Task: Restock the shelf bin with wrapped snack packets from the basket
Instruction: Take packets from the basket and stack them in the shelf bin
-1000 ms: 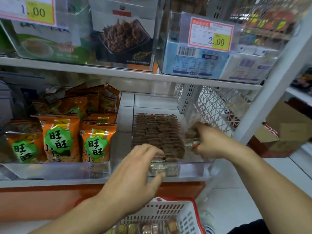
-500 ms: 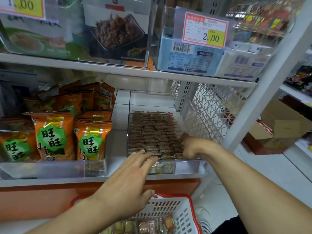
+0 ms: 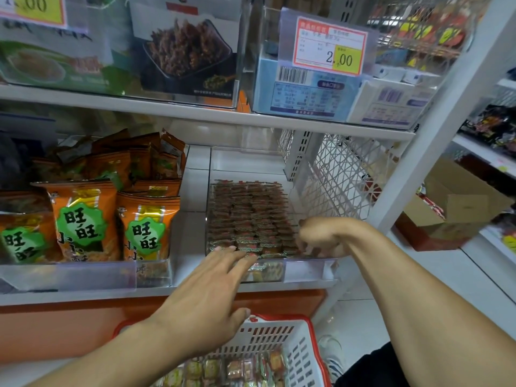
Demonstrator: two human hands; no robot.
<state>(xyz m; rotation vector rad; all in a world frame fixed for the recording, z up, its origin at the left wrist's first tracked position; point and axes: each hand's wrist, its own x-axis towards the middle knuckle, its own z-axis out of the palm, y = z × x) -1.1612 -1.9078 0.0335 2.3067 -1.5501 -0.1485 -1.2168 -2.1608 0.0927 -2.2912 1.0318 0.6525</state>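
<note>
Left hand (image 3: pixel 206 297), fingers straight, is touching the near packet row (image 3: pixel 248 247) in the bin (image 3: pixel 307 270); right hand (image 3: pixel 321 237) is curling into its right end, grip unclear; basket (image 3: pixel 304 347) is lying nearest the left hand.

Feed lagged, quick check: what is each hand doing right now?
Left hand: open, fingers straight, tips on the front packets.
Right hand: fingers curled down into the bin; grip cannot be told.

Both forearms are bare, with no sleeves, watch or rings on the left hand (image 3: pixel 206 300) or right hand (image 3: pixel 321 237). Dark clothing (image 3: pixel 371 370) shows at the lower right.
</note>
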